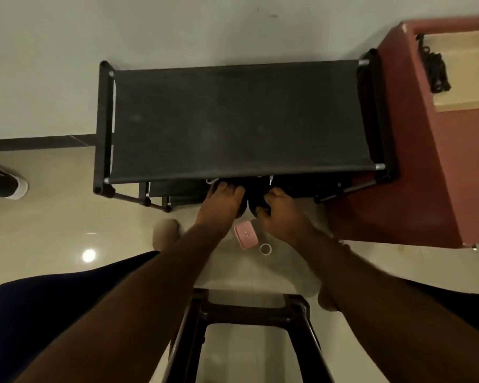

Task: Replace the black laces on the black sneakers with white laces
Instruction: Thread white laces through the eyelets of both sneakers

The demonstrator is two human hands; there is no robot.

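Far out at nine o'clock: a dark shoe (6, 183) with a pale sole, apparently no part of this job. Centre frame: a black shoe rack (244, 120), with a fabric top tier and a lower tier mostly hidden beneath it. At the rack's six o'clock edge: left hand (221, 197) curled over one of the black sneakers (241, 210), gripping its top. At that hand's three o'clock: right hand (277, 211) clamped round the other. Probably sliding the pair onto or off the lower tier; cannot tell which. Best to keep both shoes level and side by side and lift the heels clear of the front bar. Mind the white laces (211, 181) peeping out at the shelf edge, so as not to snag them on the frame. On the floor at the hands' six o'clock: a closed pink case (245, 234), contents unseen, with a small white ring (265, 248) at its four o'clock. At two o'clock: a reddish cabinet (426, 175), its open top compartment holding a tangle of black laces (434, 70), seemingly the ones taken out.
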